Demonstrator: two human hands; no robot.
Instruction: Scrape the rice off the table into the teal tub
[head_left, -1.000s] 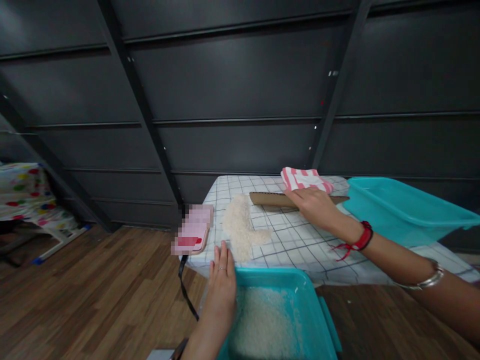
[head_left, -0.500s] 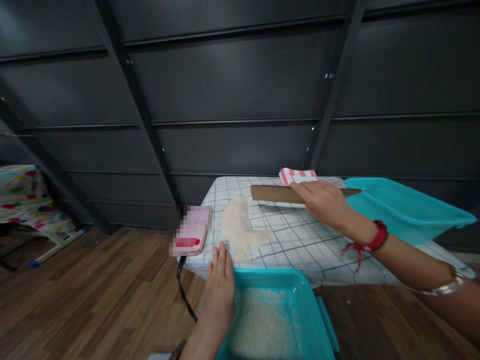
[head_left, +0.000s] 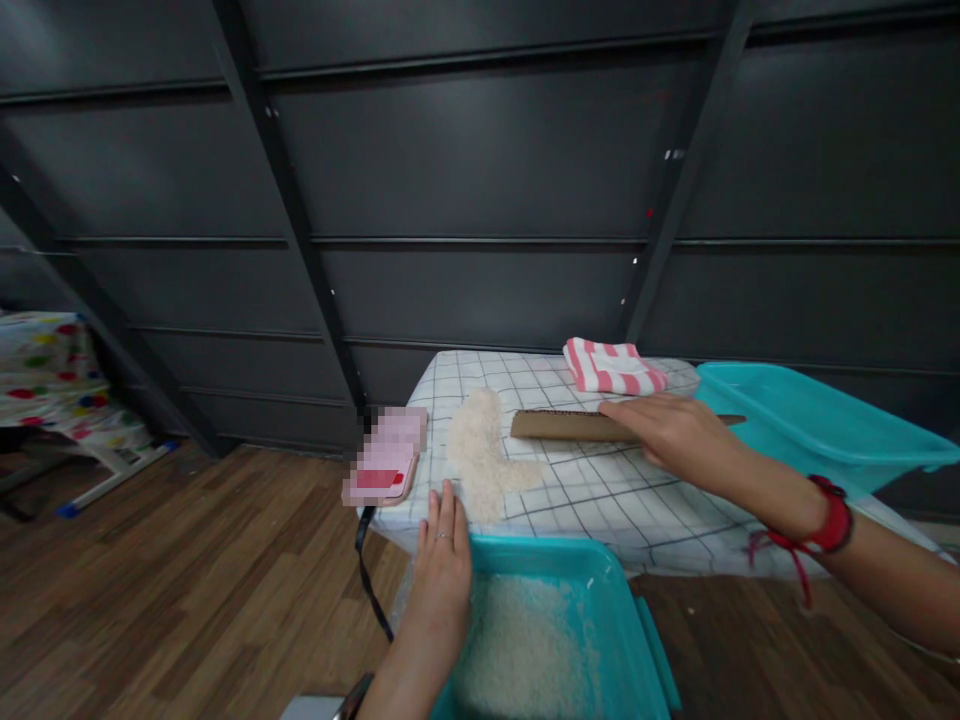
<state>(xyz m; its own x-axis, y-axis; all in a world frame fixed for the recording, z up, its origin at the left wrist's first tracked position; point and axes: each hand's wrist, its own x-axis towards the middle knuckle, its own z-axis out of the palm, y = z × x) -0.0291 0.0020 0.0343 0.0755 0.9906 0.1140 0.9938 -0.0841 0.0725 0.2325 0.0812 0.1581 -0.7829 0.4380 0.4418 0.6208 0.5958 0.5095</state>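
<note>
Cardboard strip (head_left: pixel 570 426), brown and long, stands on its edge across the middle of the bench (head_left: pixel 600 500), just right of centre in the head view, its left end just beside a pile of white rice (head_left: pixel 480 455). The right hand (head_left: pixel 679 435) holds the strip's right part, its fingers (head_left: pixel 637 410) pressed together over the top edge and the thumb hidden behind; a red wristband (head_left: pixel 832 512) sits on that wrist at the right of the frame. The bench is covered with a white cloth ruled in dark squares and stands against a dark panelled wall (head_left: pixel 480 150) crossed by slanting metal bars, which fills the upper half of the frame. A brown wood-plank floor (head_left: pixel 187 580) spreads across the lower left, and a white cloth with coloured dots (head_left: pixel 45 380) shows at the far left edge. A pink object (head_left: pixel 386 458) on the bench's left corner is pixelated, so nothing on it can be read, and a black strap (head_left: pixel 367 580) hangs below it. A red-and-white striped cloth (head_left: pixel 611 367) lies folded at the far side of the bench. A teal tub (head_left: pixel 600 580) at the bottom centre holds a layer of rice grains (head_left: pixel 517 650); a second teal tub (head_left: pixel 810 420) at the right has its inside out of sight. The left hand (head_left: pixel 444 565) lies flat at the near tub's far left corner, fingers straight and together, tips touching the bench edge just below the rice pile.
</note>
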